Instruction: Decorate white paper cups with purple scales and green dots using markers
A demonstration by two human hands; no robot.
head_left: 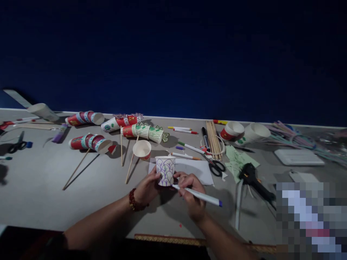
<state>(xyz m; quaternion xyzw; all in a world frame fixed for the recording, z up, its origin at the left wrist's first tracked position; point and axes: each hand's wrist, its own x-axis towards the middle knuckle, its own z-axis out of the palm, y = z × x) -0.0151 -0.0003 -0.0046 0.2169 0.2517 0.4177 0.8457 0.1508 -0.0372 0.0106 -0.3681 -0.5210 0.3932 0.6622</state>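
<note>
A white paper cup [166, 169] covered in purple scale-like arcs, with some green marks, is held upright above the table. My left hand [148, 187] is closed around its left side, the thumb on the wall; a red bead bracelet circles that wrist. In my right hand [193, 195] is a white marker [204, 197] with a purple back end. Its tip points left at the lower right edge of the cup, and whether it touches cannot be made out. Some right fingers rest by the cup's side. A loose purple cap [179, 147] lies beyond the cup.
White paper [196, 169] lies behind my hands. Scissors [217, 168], a glue gun [256, 182] and green paper scraps [237, 159] are to the right. Cup figures on sticks [145, 131] stand left of centre; a plain cup [142, 148] sits behind. Wooden sticks [213, 141] lie further back.
</note>
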